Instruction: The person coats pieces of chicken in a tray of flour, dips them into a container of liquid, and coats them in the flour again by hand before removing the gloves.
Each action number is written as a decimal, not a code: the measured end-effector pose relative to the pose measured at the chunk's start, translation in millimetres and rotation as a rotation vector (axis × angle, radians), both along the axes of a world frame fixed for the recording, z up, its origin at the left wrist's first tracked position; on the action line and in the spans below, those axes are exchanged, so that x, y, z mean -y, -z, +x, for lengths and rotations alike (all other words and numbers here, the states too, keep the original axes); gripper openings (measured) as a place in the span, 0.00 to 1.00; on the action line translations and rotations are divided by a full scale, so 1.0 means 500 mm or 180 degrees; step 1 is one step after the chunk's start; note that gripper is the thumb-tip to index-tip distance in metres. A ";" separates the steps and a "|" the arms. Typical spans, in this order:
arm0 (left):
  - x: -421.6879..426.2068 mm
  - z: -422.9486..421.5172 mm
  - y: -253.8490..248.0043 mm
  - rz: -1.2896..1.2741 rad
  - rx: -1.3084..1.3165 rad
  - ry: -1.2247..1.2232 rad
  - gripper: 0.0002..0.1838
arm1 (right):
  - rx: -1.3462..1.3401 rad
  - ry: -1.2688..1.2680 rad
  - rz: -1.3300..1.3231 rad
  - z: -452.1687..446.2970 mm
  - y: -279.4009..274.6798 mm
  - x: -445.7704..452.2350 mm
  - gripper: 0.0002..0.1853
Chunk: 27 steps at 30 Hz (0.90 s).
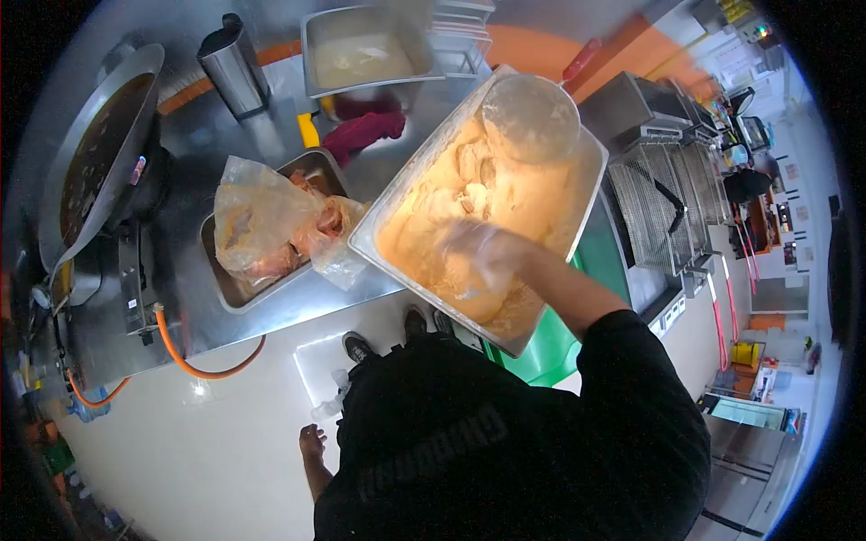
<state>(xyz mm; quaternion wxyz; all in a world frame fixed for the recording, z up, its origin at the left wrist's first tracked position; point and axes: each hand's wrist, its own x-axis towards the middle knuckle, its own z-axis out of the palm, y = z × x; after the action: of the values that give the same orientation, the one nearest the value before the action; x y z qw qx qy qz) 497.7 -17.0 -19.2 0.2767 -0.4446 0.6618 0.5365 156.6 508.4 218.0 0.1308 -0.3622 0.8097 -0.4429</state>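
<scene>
My right hand [476,252], in a clear thin glove, reaches into the flour-like orange powder [541,203] in a large metal tray [591,162]; its fingers are blurred. Coated pieces [475,191] lie in the powder above that hand. A round sieve-like bowl [530,117] rests at the tray's far end. My left hand [312,440] hangs low beside my body, over the floor, with fingers loosely curled and what they hold, if anything, too small to tell. Left of the tray, a plastic bag with raw meat [271,230] lies in a smaller metal pan [236,302].
A large wok [99,153] stands at the far left. Behind are a steel cup [234,72], a container of pale liquid [365,59] and a dark red cloth [365,133]. Fryer baskets [649,203] sit right; a green bin [550,338] stands below the tray. An orange hose [207,371] hangs from the counter.
</scene>
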 end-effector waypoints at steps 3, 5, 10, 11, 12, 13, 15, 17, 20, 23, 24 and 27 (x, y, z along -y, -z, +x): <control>0.011 0.013 0.020 0.0116 -0.0030 -0.0289 0.21 | 0.2555 0.2713 -0.0504 -0.062 -0.136 -0.009 0.25; 0.018 0.017 0.032 0.0162 -0.0023 -0.0316 0.21 | 0.0672 0.1750 -0.0360 -0.112 -0.017 -0.135 0.27; 0.022 -0.010 0.016 0.0067 0.0180 -0.0343 0.18 | 0.0271 0.2181 0.1467 -0.136 -0.063 -0.154 0.22; 0.025 -0.009 0.019 0.0044 0.0125 -0.0317 0.18 | 0.0157 0.2245 0.1617 -0.136 -0.043 -0.148 0.21; 0.028 -0.005 0.021 0.0000 0.0069 -0.0317 0.17 | 0.0047 0.2311 0.1768 -0.135 -0.024 -0.143 0.20; 0.030 0.002 0.024 0.0019 -0.0016 -0.0308 0.15 | -0.0173 0.2415 0.1674 -0.138 0.016 -0.151 0.20; 0.033 0.021 0.039 0.0218 -0.0380 -0.0518 0.14 | -0.0142 0.2237 0.2135 -0.101 -0.042 -0.085 0.23; 0.093 0.096 0.165 -0.0333 -0.1189 0.0371 0.15 | -0.0124 0.1788 0.1737 -0.107 -0.013 -0.071 0.28; 0.038 0.015 0.029 -0.0290 -0.0572 -0.0564 0.18 | -0.0667 0.1452 0.2035 -0.131 0.052 -0.113 0.33; 0.002 -0.081 -0.132 -0.1013 -0.0887 -0.0253 0.18 | -0.0472 0.1699 0.1766 -0.110 0.014 -0.134 0.32; 0.002 -0.110 -0.159 -0.1197 -0.1109 -0.0187 0.18 | -0.0354 0.1807 0.1572 -0.104 0.007 -0.142 0.32; -0.017 -0.225 -0.287 -0.1172 -0.1621 0.0089 0.16 | 0.0263 0.2103 0.0880 -0.099 0.005 -0.147 0.32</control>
<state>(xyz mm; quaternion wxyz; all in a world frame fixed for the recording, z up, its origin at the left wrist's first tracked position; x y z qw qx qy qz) 385.4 -8.5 124.4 0.0242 -0.3295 0.8019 0.4978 106.8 582.0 215.5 0.0609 -0.0417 0.9293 -0.3618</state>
